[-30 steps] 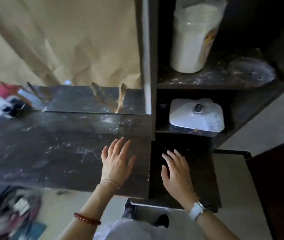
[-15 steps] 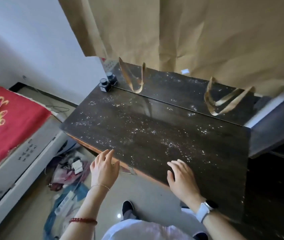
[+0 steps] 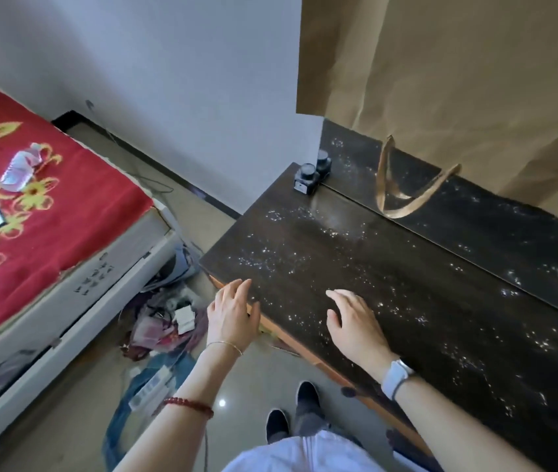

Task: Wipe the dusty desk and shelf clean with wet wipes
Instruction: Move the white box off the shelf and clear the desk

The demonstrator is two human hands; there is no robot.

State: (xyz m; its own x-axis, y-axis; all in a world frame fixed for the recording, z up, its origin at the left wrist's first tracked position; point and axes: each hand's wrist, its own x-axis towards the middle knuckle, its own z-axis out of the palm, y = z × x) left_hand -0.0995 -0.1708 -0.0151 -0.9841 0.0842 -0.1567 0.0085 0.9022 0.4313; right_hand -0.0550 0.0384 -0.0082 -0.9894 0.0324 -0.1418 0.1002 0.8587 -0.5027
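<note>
A dark wooden desk (image 3: pixel 424 287) runs from the middle to the right, its top speckled with white dust. My left hand (image 3: pixel 231 313) hovers at the desk's front left edge, fingers apart and empty. Over the dusty top, my right hand (image 3: pixel 356 321) is spread with nothing in it, a white watch on its wrist. No wet wipes and no shelf show in this view.
A mirror (image 3: pixel 475 212) stands along the desk's back, brown paper (image 3: pixel 458 80) above it. A small black bottle (image 3: pixel 306 178) sits at the far left corner. A bed with a red blanket (image 3: pixel 32 212) lies left. Bags and clutter (image 3: pixel 165 321) cover the floor between.
My view has swung left from the shelf to the desk's left end and the bed. Both hands have stayed open and moved left along the desk.
</note>
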